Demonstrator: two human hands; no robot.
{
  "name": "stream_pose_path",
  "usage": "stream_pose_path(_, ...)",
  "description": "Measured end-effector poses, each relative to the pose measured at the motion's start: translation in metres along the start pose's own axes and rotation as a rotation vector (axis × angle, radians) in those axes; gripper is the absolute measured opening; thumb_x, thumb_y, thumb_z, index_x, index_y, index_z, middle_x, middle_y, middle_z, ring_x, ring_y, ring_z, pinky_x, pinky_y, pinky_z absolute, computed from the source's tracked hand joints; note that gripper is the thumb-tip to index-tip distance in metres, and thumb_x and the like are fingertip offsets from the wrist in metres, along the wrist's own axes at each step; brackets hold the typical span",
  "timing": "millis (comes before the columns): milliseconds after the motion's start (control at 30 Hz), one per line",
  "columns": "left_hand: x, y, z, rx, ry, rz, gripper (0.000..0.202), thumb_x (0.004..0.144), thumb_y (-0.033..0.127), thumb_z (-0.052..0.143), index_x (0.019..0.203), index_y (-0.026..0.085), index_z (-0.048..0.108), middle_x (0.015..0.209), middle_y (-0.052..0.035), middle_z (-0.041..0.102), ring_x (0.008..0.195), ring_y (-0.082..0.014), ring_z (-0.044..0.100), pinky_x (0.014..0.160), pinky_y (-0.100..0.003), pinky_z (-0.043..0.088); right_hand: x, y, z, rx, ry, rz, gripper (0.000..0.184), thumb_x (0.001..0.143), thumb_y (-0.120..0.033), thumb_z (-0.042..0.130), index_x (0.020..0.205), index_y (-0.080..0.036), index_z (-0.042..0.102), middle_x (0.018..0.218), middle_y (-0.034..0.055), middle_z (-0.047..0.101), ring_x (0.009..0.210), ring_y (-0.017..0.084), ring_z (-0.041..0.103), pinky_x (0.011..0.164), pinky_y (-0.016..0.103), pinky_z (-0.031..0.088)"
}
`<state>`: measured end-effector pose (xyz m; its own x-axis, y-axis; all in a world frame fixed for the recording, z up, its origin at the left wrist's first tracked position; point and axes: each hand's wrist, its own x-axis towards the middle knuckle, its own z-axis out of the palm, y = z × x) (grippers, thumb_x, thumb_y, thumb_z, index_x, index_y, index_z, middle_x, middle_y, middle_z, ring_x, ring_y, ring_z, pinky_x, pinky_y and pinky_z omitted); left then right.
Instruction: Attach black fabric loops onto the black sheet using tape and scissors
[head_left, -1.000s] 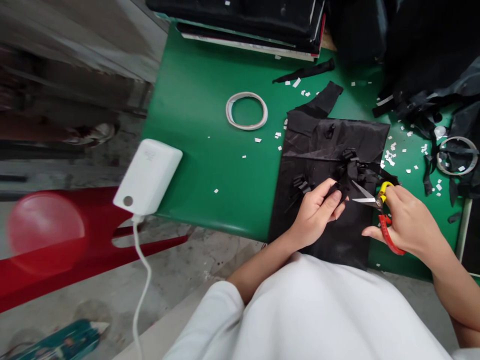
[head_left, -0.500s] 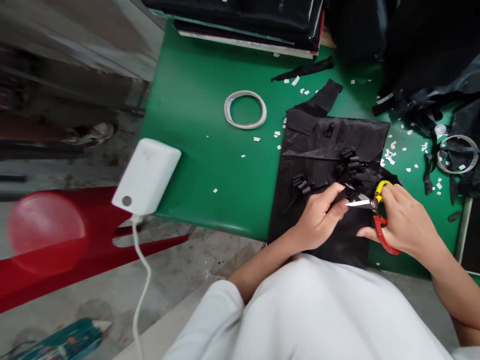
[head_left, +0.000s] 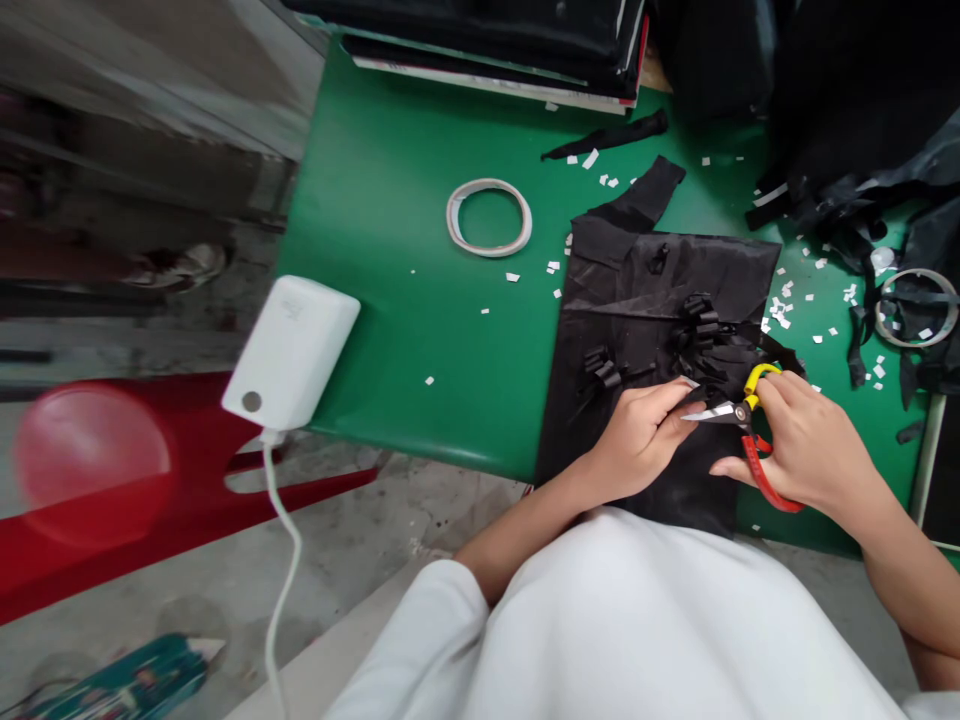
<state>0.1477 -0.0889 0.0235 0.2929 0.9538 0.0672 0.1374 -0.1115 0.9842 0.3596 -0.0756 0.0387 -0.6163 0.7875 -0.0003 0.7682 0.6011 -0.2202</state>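
Observation:
My left hand (head_left: 637, 440) is closed, thumb and fingers pinching a small black strip (head_left: 696, 396) whose far end is lost among the dark pieces behind it. A small pale tip shows at those fingers; I cannot make out what it is. My right hand (head_left: 810, 440) grips a pair of scissors (head_left: 742, 412) with one yellow and one red handle. Their blades point left, at my left fingertips and the strip. Beneath both hands lies a flat black fabric sheet (head_left: 600, 275), with black looped ribbon bunches (head_left: 697, 325) on it.
A green table (head_left: 390, 340) carries a tape roll (head_left: 489, 250), white paper bits and black scraps (head_left: 611, 135). A white power bank (head_left: 292, 350) with a cable sits at its left edge. Another tape ring (head_left: 916, 342) and black material lie right, a black stack (head_left: 480, 45) behind.
The scissors have moved slightly left and down, their blades closer to my left fingers. My left fingertips have shifted a little, and a pale tip now shows there.

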Motion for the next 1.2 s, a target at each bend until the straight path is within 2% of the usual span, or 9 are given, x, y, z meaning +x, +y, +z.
stream_pose_path(100, -0.0003, -0.0001, -0.0006, -0.002, -0.008, -0.014, 0.036, 0.098, 0.027, 0.046, 0.064, 0.016, 0.045, 0.058, 0.005, 0.045, 0.051, -0.0051, 0.04, 0.052, -0.019, 0.031, 0.0005, 0.0001, -0.002, -0.009, 0.008, -0.003, 0.061, 0.091, -0.075, 0.03, 0.076, -0.019, 0.049, 0.069, 0.0066, 0.056, 0.064, 0.021, 0.055, 0.059, 0.03, 0.039)
stream_pose_path(267, -0.0003, 0.0024, -0.0017, -0.094, -0.038, -0.092, 0.03, 0.099, 0.027, 0.043, 0.077, 0.015, 0.06, 0.057, 0.0045, 0.047, 0.052, -0.0063, 0.043, 0.054, -0.019, 0.035, 0.0014, -0.0008, -0.0051, -0.004, -0.019, 0.022, 0.063, 0.093, -0.073, 0.027, 0.068, -0.02, 0.049, 0.061, 0.0041, 0.054, 0.052, 0.015, 0.05, 0.051, 0.026, 0.028)
stream_pose_path(467, 0.0014, 0.005, -0.0016, -0.202, -0.039, -0.239, 0.033, 0.098, 0.035, 0.046, 0.08, 0.013, 0.062, 0.057, 0.0044, 0.045, 0.051, -0.0058, 0.041, 0.054, -0.019, 0.034, 0.0004, 0.0008, -0.0052, -0.009, -0.044, 0.041, 0.069, 0.092, -0.075, 0.024, 0.061, -0.019, 0.048, 0.053, 0.0027, 0.052, 0.043, 0.013, 0.045, 0.048, 0.025, 0.019)
stream_pose_path(633, 0.002, 0.0062, 0.0002, -0.273, -0.025, -0.35, 0.036, 0.096, 0.042, 0.049, 0.078, 0.013, 0.06, 0.057, 0.0046, 0.044, 0.052, -0.0057, 0.04, 0.052, -0.019, 0.032, -0.0002, 0.0016, -0.0056, -0.022, -0.089, 0.033, 0.073, 0.091, -0.078, 0.019, 0.06, -0.018, 0.048, 0.051, 0.0025, 0.052, 0.041, 0.013, 0.045, 0.048, 0.025, 0.018)
stream_pose_path(900, 0.0018, 0.0065, 0.0016, -0.307, -0.007, -0.397, 0.039, 0.095, 0.046, 0.05, 0.075, 0.014, 0.056, 0.055, 0.0054, 0.043, 0.05, -0.0046, 0.038, 0.053, -0.019, 0.031, 0.0011, 0.0018, -0.0061, 0.043, -0.249, 0.117, 0.075, 0.087, -0.083, 0.014, 0.059, -0.02, 0.043, 0.05, 0.003, 0.051, 0.04, 0.012, 0.041, 0.049, 0.026, 0.016)
stream_pose_path(1067, 0.0023, 0.0049, -0.0002, -0.343, -0.024, -0.458, 0.049, 0.088, 0.06, 0.056, 0.071, 0.014, 0.054, 0.054, 0.0059, 0.04, 0.048, -0.0042, 0.034, 0.049, -0.02, 0.026, -0.0003, 0.0031, -0.0033, 0.024, -0.243, 0.088, 0.074, 0.09, -0.08, 0.016, 0.058, -0.02, 0.044, 0.051, 0.0031, 0.051, 0.04, 0.011, 0.039, 0.05, 0.027, 0.015)
stream_pose_path(1200, 0.0024, 0.0022, -0.0031, -0.349, -0.039, -0.483, 0.051, 0.086, 0.063, 0.056, 0.07, 0.014, 0.054, 0.055, 0.0053, 0.04, 0.049, -0.0043, 0.033, 0.048, -0.02, 0.025, -0.0015, 0.0035, -0.001, 0.003, -0.224, 0.071, 0.072, 0.093, -0.075, 0.018, 0.057, -0.019, 0.046, 0.049, 0.0031, 0.05, 0.039, 0.011, 0.037, 0.05, 0.028, 0.015)
